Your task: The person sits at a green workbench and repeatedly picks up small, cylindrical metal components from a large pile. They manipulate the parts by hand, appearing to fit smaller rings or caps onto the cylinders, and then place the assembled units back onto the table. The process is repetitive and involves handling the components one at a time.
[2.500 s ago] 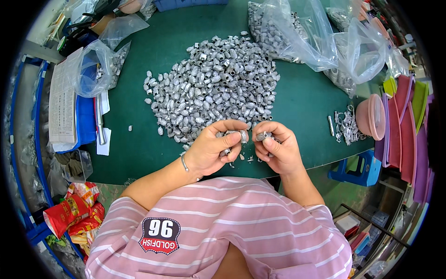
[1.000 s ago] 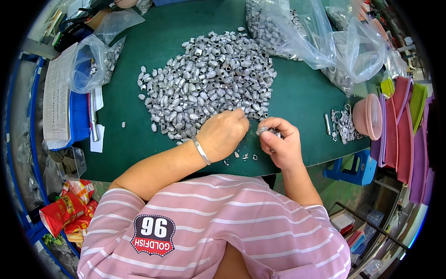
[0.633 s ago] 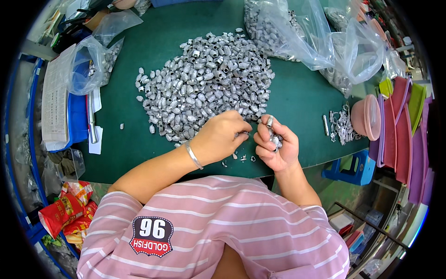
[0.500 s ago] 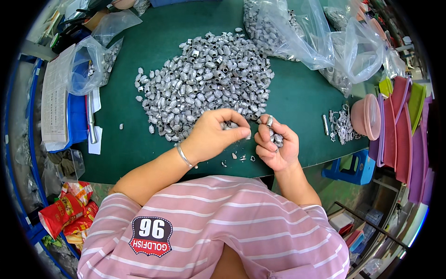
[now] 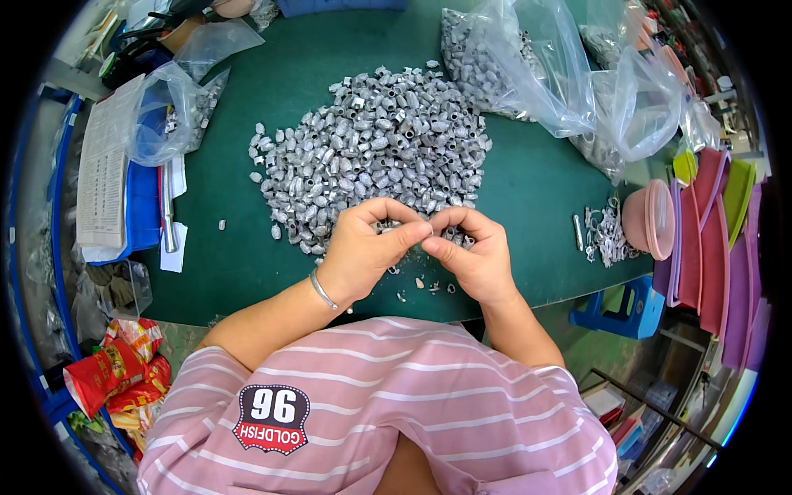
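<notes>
Green table [image 5: 247,272]: clear bags [image 5: 528,66] far edge; both hands' fingers [image 5: 412,235] pinched, apparently on small metal piece [image 5: 431,233]

Both hands meet at the near edge of the worktop [image 5: 528,190], left hand [image 5: 363,252] and right hand [image 5: 474,256] fingertip to fingertip, with the heap of metal pieces [image 5: 371,157] spreading just beyond them at twelve o'clock. Plastic bags [image 5: 561,74] lie at one to two o'clock, stacked bowls [image 5: 648,219] at three, a paper pad [image 5: 103,161] at nine, and a bag of parts [image 5: 169,111] at ten.
</notes>
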Demonstrator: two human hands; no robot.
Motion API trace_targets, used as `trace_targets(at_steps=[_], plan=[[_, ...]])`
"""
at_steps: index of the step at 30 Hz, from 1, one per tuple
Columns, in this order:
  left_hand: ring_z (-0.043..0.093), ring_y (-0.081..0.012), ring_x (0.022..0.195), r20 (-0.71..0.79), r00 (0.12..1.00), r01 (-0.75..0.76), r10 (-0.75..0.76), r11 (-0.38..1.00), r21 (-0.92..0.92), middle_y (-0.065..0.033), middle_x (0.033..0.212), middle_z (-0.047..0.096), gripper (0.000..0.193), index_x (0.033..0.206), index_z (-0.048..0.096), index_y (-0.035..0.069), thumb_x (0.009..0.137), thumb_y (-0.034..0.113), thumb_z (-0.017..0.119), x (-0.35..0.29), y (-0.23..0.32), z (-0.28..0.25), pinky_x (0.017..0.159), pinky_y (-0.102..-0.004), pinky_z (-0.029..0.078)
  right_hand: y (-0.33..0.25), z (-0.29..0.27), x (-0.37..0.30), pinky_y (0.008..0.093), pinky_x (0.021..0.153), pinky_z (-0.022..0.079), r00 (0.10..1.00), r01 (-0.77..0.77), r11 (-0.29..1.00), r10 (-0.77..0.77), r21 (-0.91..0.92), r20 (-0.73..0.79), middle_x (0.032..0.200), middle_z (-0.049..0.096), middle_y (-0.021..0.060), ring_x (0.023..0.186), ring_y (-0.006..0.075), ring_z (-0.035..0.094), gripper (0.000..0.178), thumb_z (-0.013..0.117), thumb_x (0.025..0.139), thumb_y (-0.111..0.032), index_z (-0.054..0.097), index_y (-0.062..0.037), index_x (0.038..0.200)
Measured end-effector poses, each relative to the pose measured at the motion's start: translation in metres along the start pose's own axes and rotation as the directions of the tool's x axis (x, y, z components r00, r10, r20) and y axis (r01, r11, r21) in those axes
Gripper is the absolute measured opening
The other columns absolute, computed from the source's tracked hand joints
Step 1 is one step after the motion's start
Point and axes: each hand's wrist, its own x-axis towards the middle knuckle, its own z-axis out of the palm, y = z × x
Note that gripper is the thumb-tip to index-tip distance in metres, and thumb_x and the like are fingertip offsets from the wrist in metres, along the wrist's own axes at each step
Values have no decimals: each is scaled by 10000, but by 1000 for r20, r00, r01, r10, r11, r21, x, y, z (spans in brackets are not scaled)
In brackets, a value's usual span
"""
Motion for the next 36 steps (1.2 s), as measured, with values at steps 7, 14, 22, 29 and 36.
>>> trace_targets(at_steps=[7, 14, 22, 29, 36], plan=[[437, -60, 546, -79, 996, -49, 39, 989, -139, -27, 726, 553, 153, 823, 561, 47, 868, 184, 611, -1, 3, -4, 405, -175, 308, 4, 0, 0, 258, 764, 445, 954, 298, 950, -295, -96, 46, 897, 621, 64, 843, 141, 569, 140, 696, 741, -9, 602, -5, 845], [443, -67, 557, -80, 996, -43, 30, 983, -177, -30, 744, 557, 134, 826, 558, 56, 873, 173, 602, -2, 0, -6, 411, -183, 314, 5, 2, -3, 234, 568, 423, 981, -188, 723, 103, 665, 165, 877, 564, 92, 712, 149, 511, 202, 594, 835, -42, 546, -34, 1031], [450, -69, 576, -115, 989, -117, 89, 957, -266, -40, 785, 551, 116, 859, 534, 52, 898, 160, 555, -1, 2, -8, 423, -186, 322, 20, 5, 0, 201, 444, 326, 902, -414, 195, 220, 889, 372, 817, 467, 85, 632, 132, 389, 160, 452, 916, -107, 520, -50, 1049], [574, -218, 741, 218, 539, -729, 814, 321, 604, -65, 815, 574, 65, 818, 600, 60, 768, 42, 639, 6, 10, 17, 699, -344, 467, 20, 23, 3, 309, 624, 498, 903, -414, 227, 226, 882, 365, 1002, 538, 83, 860, 170, 545, 240, 416, 918, -231, 513, -76, 1073], [571, -248, 848, 465, 475, -740, 747, 54, 670, -56, 866, 604, 119, 786, 632, 78, 676, 49, 667, 7, 10, 27, 913, -444, 377, 18, 31, 10, 326, 894, 442, 934, -326, 108, 191, 939, 302, 1080, 560, 76, 986, 192, 556, 303, 429, 907, -304, 535, -81, 1082]])
